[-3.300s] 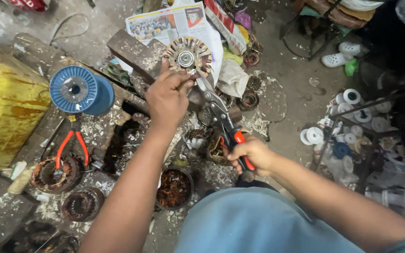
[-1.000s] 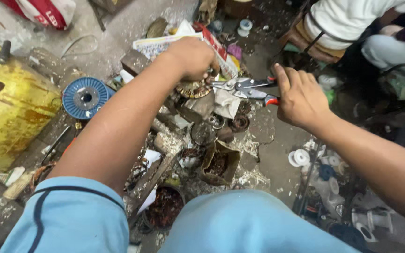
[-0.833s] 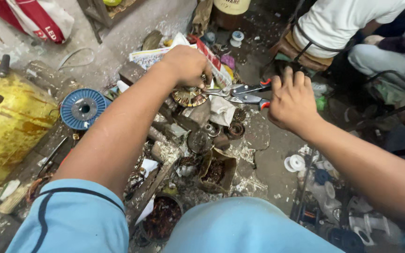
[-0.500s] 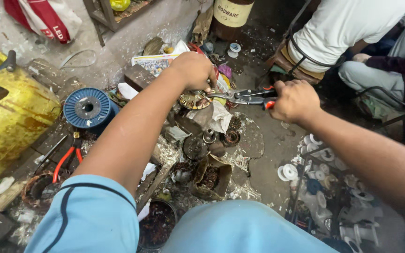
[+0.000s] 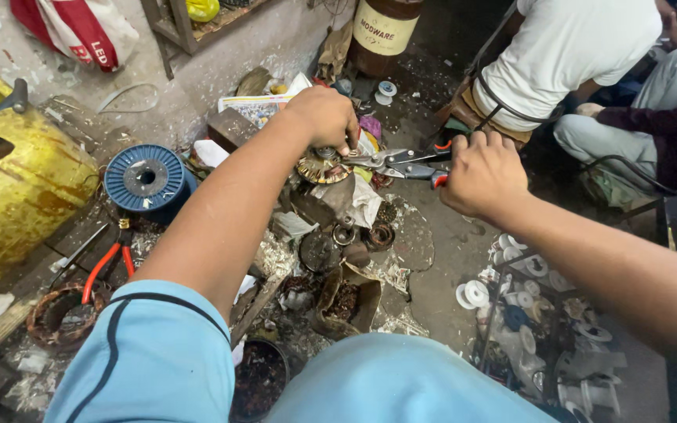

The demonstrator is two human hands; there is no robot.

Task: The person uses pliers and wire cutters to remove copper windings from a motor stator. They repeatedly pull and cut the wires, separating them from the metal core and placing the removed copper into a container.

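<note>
Head view, looking down over a littered workshop floor. The left hand closes from above on a round wound coil, pinning it against the scrap heap so that it does not turn; the coil lies just under the knuckles, near the middle of the view, with its copper-coloured rim showing below the fingers. The right hand is wrapped shut around the red handles of a pair of snips, held roughly level, with the blades pointing left and their tips at the coil's edge beside the left fingers; whether the blades bite the winding cannot be told. The two hands thus work against each other, one steadying, one cutting. Around the coil lie grey metal parts, rings and torn paper. To the left stand a blue spool and a dented yellow cylinder; red-handled pliers lie near the spool, within reach of the left arm. White bobbins are scattered at lower right. Another person in a white shirt sits beyond the hands, well apart from the work.
</note>
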